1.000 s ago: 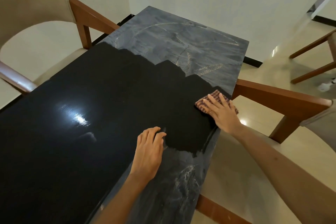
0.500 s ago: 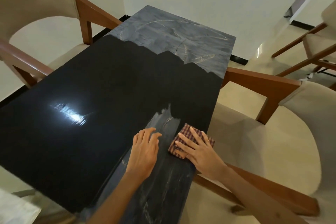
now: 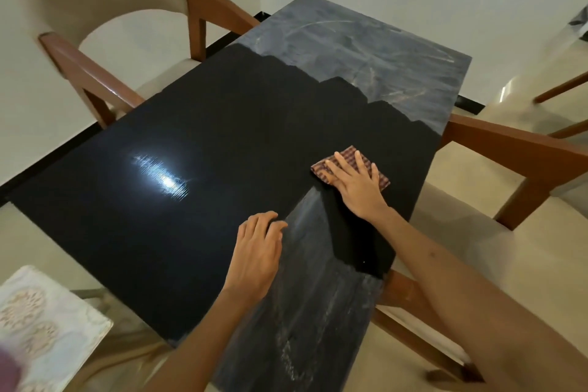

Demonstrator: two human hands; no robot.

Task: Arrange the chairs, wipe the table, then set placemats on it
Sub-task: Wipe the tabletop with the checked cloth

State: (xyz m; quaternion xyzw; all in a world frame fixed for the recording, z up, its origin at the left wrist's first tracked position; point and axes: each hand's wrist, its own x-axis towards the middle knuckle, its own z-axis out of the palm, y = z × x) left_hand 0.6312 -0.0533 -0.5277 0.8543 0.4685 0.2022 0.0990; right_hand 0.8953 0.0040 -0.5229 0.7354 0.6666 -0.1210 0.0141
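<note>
- Both bare forearms reach forward over the glossy black rectangular table.
- The right hand lies flat, fingers spread, pressing a folded red-checked cloth near the table's right edge.
- The left hand rests on the tabletop, fingers loosely curled, holding nothing.
- Beige-cushioned wooden armchairs flank the table; dusty grey streaks remain at its far end.

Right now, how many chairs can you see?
3 at least: one chair left of the table, one on its right, and a third's legs far right. Others may be hidden.
</note>
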